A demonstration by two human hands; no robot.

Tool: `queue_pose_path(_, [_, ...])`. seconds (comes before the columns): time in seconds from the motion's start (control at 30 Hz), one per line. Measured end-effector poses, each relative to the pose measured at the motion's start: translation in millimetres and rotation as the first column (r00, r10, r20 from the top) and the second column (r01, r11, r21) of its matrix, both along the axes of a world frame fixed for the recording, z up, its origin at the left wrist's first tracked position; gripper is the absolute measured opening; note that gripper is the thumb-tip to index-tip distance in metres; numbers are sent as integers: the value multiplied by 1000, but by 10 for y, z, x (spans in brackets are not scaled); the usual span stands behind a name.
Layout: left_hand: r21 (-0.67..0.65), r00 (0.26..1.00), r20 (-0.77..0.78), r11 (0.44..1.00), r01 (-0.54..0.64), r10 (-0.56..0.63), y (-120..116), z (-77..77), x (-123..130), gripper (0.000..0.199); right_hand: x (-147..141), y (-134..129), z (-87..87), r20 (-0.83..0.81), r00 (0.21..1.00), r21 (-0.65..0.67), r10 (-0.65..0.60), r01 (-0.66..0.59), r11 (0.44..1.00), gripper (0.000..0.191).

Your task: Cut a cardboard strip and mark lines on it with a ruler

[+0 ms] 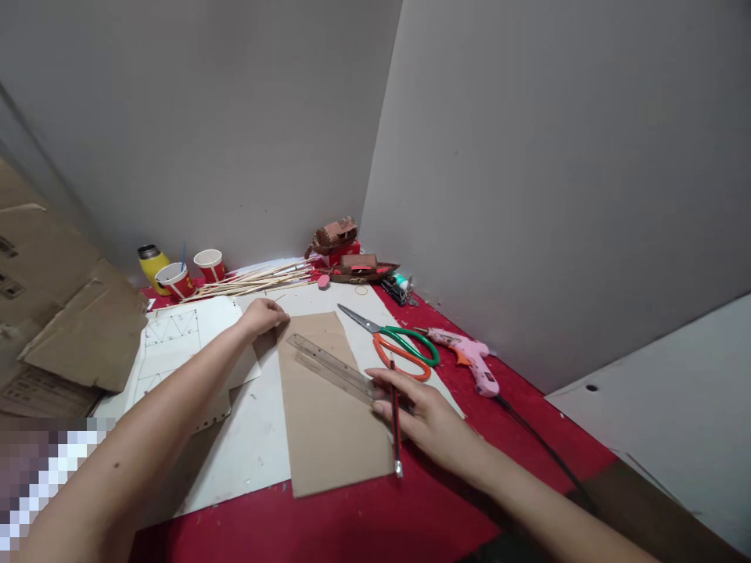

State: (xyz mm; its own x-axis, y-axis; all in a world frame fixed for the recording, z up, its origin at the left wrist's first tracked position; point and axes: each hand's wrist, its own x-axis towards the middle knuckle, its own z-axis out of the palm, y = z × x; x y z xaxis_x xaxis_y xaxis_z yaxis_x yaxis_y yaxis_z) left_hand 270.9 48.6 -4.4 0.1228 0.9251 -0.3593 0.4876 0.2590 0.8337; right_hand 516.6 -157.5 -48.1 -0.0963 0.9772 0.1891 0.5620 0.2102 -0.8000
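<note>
My left arm extends forward; my left hand (262,319) has its fingers bunched at the far-left corner of the tan rectangular cardboard sheet (328,438); whether they grip it, I cannot tell. My right hand (431,418) is closed on the transparent plastic ruler (332,364), angled over the sheet, with the red-and-black pencil (396,430) across its fingers. On the red bench (328,524), one red-and-white paper cup (176,283) contains a thin blue stick (184,255).
</note>
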Motion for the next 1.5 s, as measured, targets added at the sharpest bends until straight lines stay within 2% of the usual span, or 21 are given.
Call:
queue_pose_path(0.1, [-59,999,18,997,51,-50,-47,38,-92,33,-3,23,-17,-49,999,-25,-21,19,999,38])
queue_pose_path(0.2, [-75,997,65,996,50,-45,-167,103,-264,25,7,30,-4,-154,987,-70,-48,38,997,42])
queue_pose_path(0.27, [-42,994,109,999,9,-4,-297,152,-386,19,29,29,25,-217,974,-77,-61,45,996,44])
queue_pose_path(0.37, [68,973,205,990,-120,104,-583,182,-521,23,101,16,100,-277,956,-41,-91,83,996,45])
queue_pose_path(0.5, [182,908,327,925,-334,263,-1085,70,-581,39,217,-39,236,-289,944,29,-157,172,985,42])
queue_pose_path(0.63, [166,857,391,891,-423,335,-1518,-97,-615,46,242,-130,363,-223,958,94,-179,204,974,37])
queue_pose_path(0.8, [138,805,431,852,-506,408,-1808,-219,-690,50,212,-206,430,-156,972,132,-177,198,971,33])
queue_pose_path(0.93, [44,854,389,919,-392,346,-1962,-232,-706,53,231,-192,377,-54,987,176,-150,157,972,32])
queue_pose_path(1.03, [-21,905,330,960,-279,270,-2047,-187,-734,55,235,-157,310,75,996,211,-39,23,977,29])
queue_pose_path(1.2, [-71,963,258,995,-67,83,-2114,-132,-846,46,171,-83,215,293,952,286,87,-174,942,24])
queue_pose_path(1.27, [-27,977,210,999,-33,38,-2126,-142,-894,44,137,-55,201,356,928,284,108,-218,934,24])
queue_pose_path(1.33, [125,995,99,992,-25,12,-2139,-158,-928,39,108,-30,204,401,905,271,141,-264,926,24])
queue_pose_path(1.37, [247,1000,21,969,-8,3,-2145,-162,-935,36,95,-19,210,417,895,265,158,-286,921,24])
queue_pose_path(1.4, [390,998,-63,920,31,-7,-2151,-163,-933,31,83,-9,218,430,886,257,175,-305,917,23])
queue_pose_path(1.43, [530,988,-151,842,99,-21,-2155,-159,-919,26,72,0,227,439,878,249,191,-323,913,22])
queue_pose_path(1.5, [711,941,-331,637,298,-71,-2156,-142,-858,26,54,17,240,449,866,239,219,-353,904,21])
